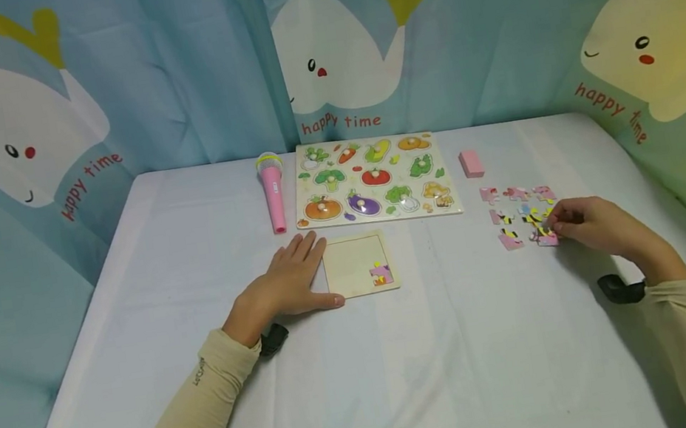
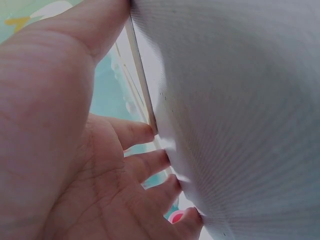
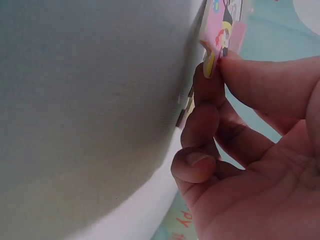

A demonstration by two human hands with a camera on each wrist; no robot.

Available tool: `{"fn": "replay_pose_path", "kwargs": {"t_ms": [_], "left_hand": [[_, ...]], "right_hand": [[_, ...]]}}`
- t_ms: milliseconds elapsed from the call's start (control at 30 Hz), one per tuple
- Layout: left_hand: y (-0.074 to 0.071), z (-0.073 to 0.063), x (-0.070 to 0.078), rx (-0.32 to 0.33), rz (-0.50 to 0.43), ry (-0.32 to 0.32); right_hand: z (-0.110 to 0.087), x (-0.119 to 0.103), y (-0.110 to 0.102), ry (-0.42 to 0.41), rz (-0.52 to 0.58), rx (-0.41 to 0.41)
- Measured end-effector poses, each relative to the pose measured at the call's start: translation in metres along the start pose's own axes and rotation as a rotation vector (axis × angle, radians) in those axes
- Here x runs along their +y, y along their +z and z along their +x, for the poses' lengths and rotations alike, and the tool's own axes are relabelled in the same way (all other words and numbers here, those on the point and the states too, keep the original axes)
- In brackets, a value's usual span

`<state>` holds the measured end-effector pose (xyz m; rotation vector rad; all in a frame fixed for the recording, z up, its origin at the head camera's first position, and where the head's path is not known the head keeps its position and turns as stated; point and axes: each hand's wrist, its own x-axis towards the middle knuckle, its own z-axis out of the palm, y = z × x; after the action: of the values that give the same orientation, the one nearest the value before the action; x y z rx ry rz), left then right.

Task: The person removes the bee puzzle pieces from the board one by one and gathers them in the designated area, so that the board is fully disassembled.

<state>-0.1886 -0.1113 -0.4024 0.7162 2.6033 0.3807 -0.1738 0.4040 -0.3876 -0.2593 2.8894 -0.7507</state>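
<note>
A square wooden puzzle tray (image 1: pixel 348 262) lies at mid-table, with one pink jigsaw piece (image 1: pixel 382 274) in its lower right corner. My left hand (image 1: pixel 288 276) rests at the tray's left edge, fingers spread and thumb at the near corner. In the left wrist view the fingertips touch the white cloth beside the tray's edge (image 2: pixel 142 80). Over on the right, my right hand (image 1: pixel 604 226) pinches a pink jigsaw piece (image 3: pixel 214 25) between thumb and forefinger; its other fingers are curled. Several loose jigsaw pieces (image 1: pixel 516 194) lie in rows just left of that hand.
A vegetable peg puzzle board (image 1: pixel 343 197) lies behind the tray. A pink toy microphone (image 1: pixel 274 195) is to its left, and a pink block (image 1: pixel 472 163) to its right. Blue whale-print curtains (image 1: pixel 205 64) hang around the white-covered table (image 1: pixel 370 382).
</note>
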Motion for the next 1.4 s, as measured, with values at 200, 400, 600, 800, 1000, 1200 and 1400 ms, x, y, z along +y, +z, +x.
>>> {"fn": "replay_pose_path", "kwargs": {"t_ms": [200,400,600,800,1000,1200,1400], "left_hand": [[-0.001,0.000,0.001,0.000,0.009,0.004],[-0.003,0.001,0.001,-0.004,0.013,0.007],[-0.003,0.000,0.002,-0.007,0.010,0.005],[0.001,0.001,0.000,-0.002,0.007,0.004],[0.004,0.001,0.000,-0.006,0.004,0.003],[0.005,0.002,0.000,-0.001,0.016,-0.011],[0.004,0.001,0.000,0.003,0.004,-0.010]], "right_hand": [[0.002,-0.001,0.000,0.013,-0.025,-0.013],[0.001,-0.004,-0.006,0.024,-0.091,0.015],[0.002,-0.016,-0.009,0.020,-0.100,0.027],[0.010,-0.032,0.000,0.003,-0.059,0.032],[0.017,-0.046,0.011,-0.017,-0.018,0.027],[0.029,-0.068,0.023,-0.070,-0.003,0.021],[0.041,-0.090,0.036,-0.143,0.011,-0.004]]}}
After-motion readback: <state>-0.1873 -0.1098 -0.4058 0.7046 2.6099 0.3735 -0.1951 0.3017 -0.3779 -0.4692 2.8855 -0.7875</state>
